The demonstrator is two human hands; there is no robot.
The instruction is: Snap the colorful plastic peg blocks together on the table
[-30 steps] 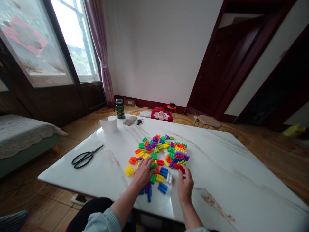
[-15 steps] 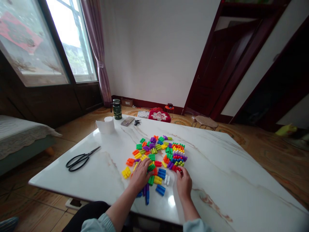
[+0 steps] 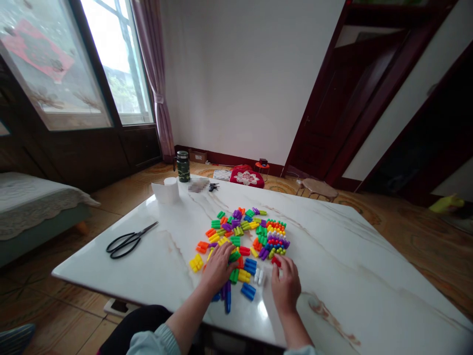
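Observation:
Many colourful plastic building blocks, ribbed and tube-like, lie in a loose pile point(image 3: 236, 229) on the white marble-patterned table point(image 3: 351, 276). My left hand point(image 3: 219, 266) rests on the pile's near side, fingers stretched over the pieces, with a green block point(image 3: 234, 256) beside the thumb. Between the fingertips of my right hand point(image 3: 286, 283) is a red block point(image 3: 276, 262), partly hidden by them. Just beyond it stand joined rows of blocks point(image 3: 277, 239) in several colours. White point(image 3: 258, 276) and blue blocks point(image 3: 248, 291) lie between my hands.
Black-handled scissors point(image 3: 129, 240) lie at the left of the table. Towards the far edge are a white paper roll point(image 3: 170, 190), a camouflage-patterned flask point(image 3: 183, 166), a blurred-out flat object point(image 3: 198, 185) and some keys point(image 3: 213, 187). A stool point(image 3: 318, 188) stands beyond the table.
My right hand has drawn back slightly from the joined rows with the red block in its fingers. My left hand stays on the pile. The whole view has shifted a little.

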